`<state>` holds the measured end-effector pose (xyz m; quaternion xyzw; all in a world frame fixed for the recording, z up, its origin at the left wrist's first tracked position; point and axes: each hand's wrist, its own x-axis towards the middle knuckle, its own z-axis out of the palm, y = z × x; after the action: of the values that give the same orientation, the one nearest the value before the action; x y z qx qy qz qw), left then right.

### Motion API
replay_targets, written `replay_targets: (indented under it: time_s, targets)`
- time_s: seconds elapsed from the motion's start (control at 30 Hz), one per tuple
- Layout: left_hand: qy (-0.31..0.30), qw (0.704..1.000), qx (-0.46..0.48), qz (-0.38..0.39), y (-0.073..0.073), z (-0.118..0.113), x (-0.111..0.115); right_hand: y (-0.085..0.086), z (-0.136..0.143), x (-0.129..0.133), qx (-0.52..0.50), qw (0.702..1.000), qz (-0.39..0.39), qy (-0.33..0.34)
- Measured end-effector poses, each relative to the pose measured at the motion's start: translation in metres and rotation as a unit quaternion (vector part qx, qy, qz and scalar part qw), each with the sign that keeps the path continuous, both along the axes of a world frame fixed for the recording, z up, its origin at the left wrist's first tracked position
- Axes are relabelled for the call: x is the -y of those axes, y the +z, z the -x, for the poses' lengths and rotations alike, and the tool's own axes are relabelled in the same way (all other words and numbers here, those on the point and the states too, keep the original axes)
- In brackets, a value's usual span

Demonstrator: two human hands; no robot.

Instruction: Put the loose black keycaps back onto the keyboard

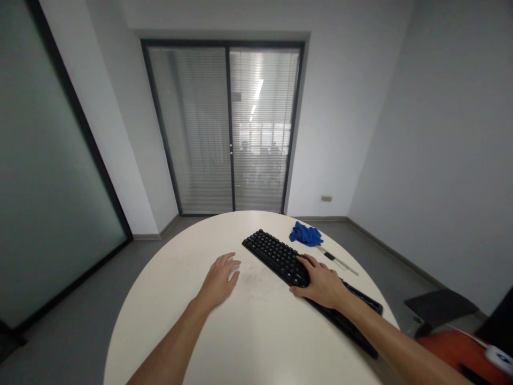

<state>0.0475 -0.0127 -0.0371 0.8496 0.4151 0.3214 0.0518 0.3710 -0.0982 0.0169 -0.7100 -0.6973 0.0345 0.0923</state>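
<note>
A long black keyboard [276, 254] lies slantwise on the round cream table [248, 342], its near end reaching toward the front right edge. My right hand [318, 280] grips the keyboard across its width, thumb at the near long edge and fingers over the keys toward the far side. That hand and forearm hide part of the keys. To the left of the keyboard, my left hand [219, 278] is open with its fingers apart and holds nothing. It is over a greyish smudge on the tabletop; whether it touches the surface I cannot tell.
Behind the keyboard, a crumpled blue cloth [305, 234] lies near the far right rim. Beside it is a thin pale stick or cord with a black band [329, 256]. A dark chair [441, 307] and an orange-red item [452, 350] stand at the right. Glass doors [232, 128] face the table.
</note>
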Motion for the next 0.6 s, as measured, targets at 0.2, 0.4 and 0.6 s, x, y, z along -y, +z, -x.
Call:
replay_targets:
  time_s: [0.2,0.4,0.6]
  targets:
    - [0.020,0.999,-0.010,0.023,-0.014,-0.001,-0.004,-0.012,-0.005,-0.032,0.019,0.991,-0.009,-0.136]
    - [0.039,0.997,-0.041,0.048,-0.011,-0.001,-0.002,-0.013,0.010,-0.062,0.005,0.979,0.006,-0.204]
    - [0.064,0.991,-0.088,0.072,-0.008,-0.007,0.003,-0.013,0.034,-0.076,0.014,0.969,-0.011,-0.248]
